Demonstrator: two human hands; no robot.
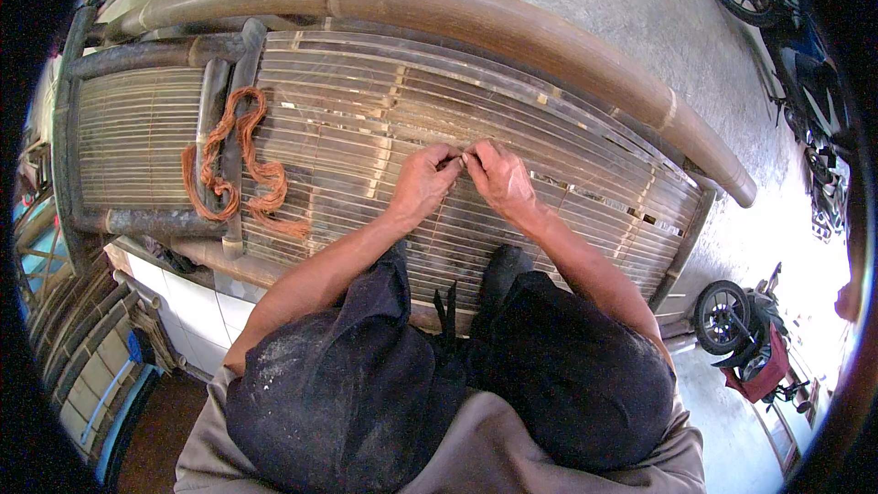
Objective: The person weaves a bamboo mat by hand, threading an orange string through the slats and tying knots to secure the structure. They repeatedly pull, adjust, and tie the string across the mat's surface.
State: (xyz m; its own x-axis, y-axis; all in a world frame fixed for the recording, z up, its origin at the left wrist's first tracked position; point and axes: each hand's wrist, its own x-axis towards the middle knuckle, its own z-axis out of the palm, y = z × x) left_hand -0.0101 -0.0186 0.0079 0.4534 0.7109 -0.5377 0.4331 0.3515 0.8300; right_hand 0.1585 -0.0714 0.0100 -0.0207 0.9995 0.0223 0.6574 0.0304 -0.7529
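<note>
My left hand point(426, 185) and my right hand point(502, 183) meet above the middle of a slatted bamboo bench point(338, 151). The fingertips of both are pinched together and touch or nearly touch one another. Whatever lies between them is too small or too hidden to make out. To the left of my hands, a loose hank of orange-brown twine point(265, 174) is draped in wavy loops. Part of it hangs over a dark bamboo post point(212, 110) where a smaller slatted section joins the bench. Neither hand touches this hank.
A thick bamboo pole point(476, 14) runs along the bench's far side. My legs in dark trousers point(338, 375) are at the near edge. Motorbikes point(745, 343) stand on the concrete floor at the right. Bamboo pieces point(82, 338) and white tiles point(178, 297) are at the lower left.
</note>
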